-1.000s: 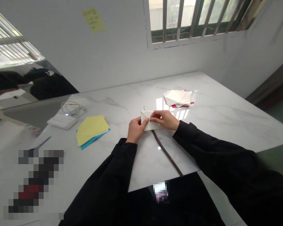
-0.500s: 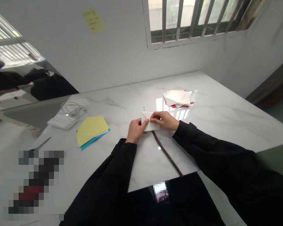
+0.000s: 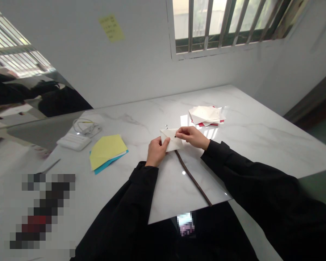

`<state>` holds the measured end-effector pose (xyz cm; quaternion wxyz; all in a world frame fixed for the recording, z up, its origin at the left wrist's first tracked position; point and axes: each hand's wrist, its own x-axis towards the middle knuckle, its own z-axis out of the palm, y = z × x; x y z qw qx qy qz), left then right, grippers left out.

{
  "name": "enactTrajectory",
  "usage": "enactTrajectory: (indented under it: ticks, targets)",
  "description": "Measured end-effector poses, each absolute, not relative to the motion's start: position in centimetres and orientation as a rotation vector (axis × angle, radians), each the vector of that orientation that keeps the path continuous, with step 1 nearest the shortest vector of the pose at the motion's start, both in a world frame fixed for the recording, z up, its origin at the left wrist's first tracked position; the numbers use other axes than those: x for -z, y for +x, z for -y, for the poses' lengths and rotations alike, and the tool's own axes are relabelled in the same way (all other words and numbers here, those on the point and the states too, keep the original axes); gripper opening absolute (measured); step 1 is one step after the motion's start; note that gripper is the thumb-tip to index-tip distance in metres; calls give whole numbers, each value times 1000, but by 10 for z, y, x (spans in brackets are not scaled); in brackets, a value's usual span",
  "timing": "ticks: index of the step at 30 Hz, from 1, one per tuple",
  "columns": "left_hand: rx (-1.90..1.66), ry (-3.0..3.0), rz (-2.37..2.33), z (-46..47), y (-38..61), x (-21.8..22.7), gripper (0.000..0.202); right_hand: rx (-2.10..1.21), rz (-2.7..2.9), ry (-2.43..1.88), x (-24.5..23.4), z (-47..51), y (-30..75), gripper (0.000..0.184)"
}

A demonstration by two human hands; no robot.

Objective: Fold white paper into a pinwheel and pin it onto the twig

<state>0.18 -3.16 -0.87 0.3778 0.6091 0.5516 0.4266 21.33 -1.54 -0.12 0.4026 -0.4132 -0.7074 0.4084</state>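
A folded white paper lies on the white marble table in front of me. My left hand holds its near left edge with curled fingers. My right hand pinches the paper's upper right part with fingertips pressed on a fold. A thin dark brown stick runs from under the paper toward the near table edge.
A stack of white and red papers sits beyond my right hand. Yellow and blue sheets lie to the left, with a white box and a coiled cable behind them. Two small metal beads rest just beyond the paper.
My right hand's fingers shifted slightly right along the paper's top. The view tilted a little; the paper stays between both hands.
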Motion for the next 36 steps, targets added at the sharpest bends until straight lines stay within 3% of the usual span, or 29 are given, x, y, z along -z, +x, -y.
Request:
enactTrajectory:
  ticks: [7,11,20,29,36]
  targets:
    - [-1359,874,-1293,24,-8,-8,30,-580,1754,-1418,17,-7,226,15]
    - [-1409,678,-1156,24,-13,-16,27,-531,1760,-1418,21,-24,211,15]
    - [-1367,938,-1076,26,-11,-8,55,-604,1614,-1198,13,-20,199,27]
    - [-1382,1444,-1086,26,-6,-5,90,-1345,1346,-971,2,4,186,60]
    - [-1340,1460,-1224,29,-5,0,99,-1096,1617,-928,12,6,180,88]
